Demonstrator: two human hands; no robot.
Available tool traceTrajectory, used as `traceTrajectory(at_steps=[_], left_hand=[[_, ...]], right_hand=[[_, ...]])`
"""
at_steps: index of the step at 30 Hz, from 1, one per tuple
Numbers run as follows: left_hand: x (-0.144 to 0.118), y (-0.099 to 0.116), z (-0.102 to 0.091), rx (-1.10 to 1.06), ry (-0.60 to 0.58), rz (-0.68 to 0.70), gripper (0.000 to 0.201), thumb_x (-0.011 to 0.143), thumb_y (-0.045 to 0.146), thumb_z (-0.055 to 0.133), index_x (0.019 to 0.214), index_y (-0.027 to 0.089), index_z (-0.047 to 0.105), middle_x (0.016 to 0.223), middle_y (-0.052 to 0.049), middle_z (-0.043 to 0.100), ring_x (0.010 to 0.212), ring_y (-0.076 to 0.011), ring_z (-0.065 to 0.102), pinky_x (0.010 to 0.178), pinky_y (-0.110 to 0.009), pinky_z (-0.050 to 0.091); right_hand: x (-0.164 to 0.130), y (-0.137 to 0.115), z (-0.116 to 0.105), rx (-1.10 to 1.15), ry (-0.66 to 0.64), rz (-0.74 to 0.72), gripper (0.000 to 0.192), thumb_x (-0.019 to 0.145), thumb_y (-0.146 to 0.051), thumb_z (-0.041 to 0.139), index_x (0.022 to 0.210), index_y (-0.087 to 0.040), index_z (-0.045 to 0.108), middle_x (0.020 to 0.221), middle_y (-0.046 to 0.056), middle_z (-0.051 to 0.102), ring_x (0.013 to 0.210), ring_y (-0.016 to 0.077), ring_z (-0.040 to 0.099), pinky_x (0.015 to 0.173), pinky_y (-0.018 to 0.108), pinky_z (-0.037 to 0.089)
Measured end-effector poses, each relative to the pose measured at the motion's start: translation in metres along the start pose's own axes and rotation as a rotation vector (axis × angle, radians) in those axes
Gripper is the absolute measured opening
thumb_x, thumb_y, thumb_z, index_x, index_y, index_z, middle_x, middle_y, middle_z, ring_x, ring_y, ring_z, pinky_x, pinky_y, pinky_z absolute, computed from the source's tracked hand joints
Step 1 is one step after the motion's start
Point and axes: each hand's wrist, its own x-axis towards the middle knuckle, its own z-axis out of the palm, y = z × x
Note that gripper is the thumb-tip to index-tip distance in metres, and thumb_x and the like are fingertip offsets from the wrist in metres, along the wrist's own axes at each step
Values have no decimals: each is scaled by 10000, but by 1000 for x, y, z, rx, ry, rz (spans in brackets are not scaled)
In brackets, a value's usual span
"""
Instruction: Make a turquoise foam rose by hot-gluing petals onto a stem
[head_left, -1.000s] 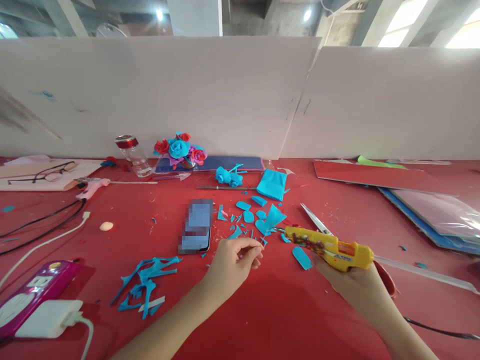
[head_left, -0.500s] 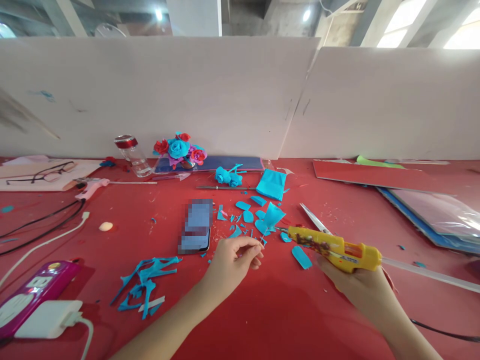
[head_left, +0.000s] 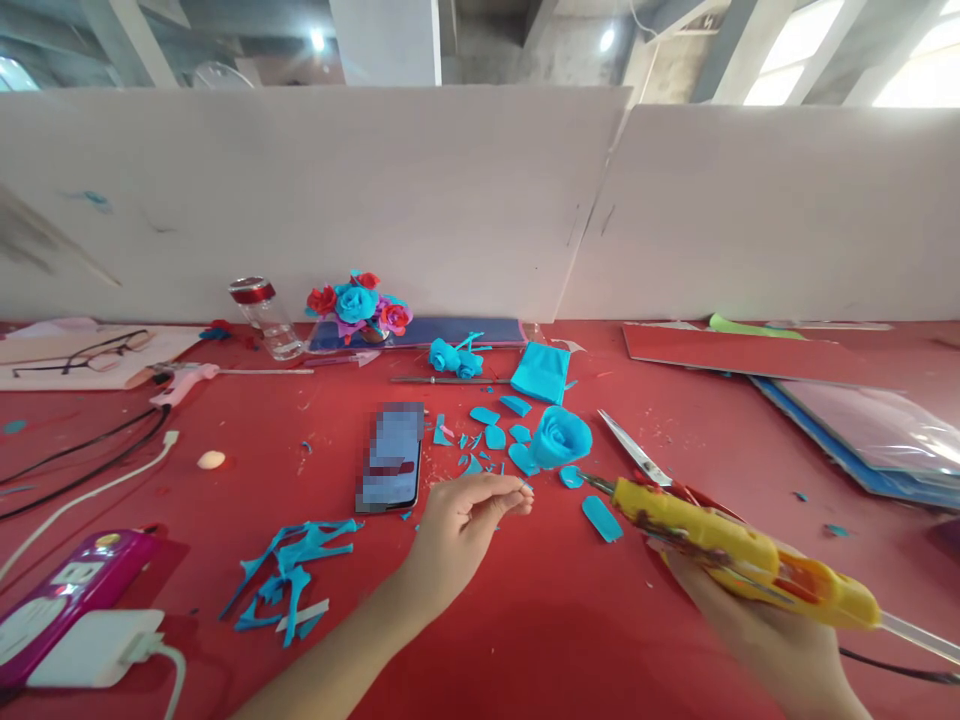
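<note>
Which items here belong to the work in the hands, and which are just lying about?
In use: left hand pinching the thin stem of the blue paper rose; right hand gripping the yellow glue gun; cut blue paper petals.

Lying about: black smartphone; silver scissors; black-framed glasses; purple power strip.

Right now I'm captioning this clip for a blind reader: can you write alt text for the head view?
A left hand pinches the thin stem of a blue paper rose over a red table, while the right hand holds a yellow glue gun beside it. Blue paper scraps, scissors and a phone lie around.
</note>
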Motion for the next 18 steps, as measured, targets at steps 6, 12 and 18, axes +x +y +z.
traceTrajectory(at_steps=[6,12,18], left_hand=[[-1,6,-3,109,28,177,167,842,139,561,802,203,710,796,-8,738,747,-151,696,706,-221,559],[-2,7,-3,178,34,263,205,842,127,555,761,216,721,798,-3,743,739,-157,699,686,-231,570],[-1,-4,-3,114,127,85,116,803,204,614,823,185,727,800,-26,748,676,-158,705,641,-232,590]], right_hand=[[-1,17,-6,21,16,-19,232,640,-358,670,808,-199,678,667,34,697,578,212,655,526,273,553],[-2,17,-4,38,25,-26,236,643,-347,669,826,-199,684,710,44,711,582,209,662,518,263,554],[1,15,-10,8,61,-85,193,615,-364,666,737,-215,647,674,37,687,552,199,639,439,253,514]])
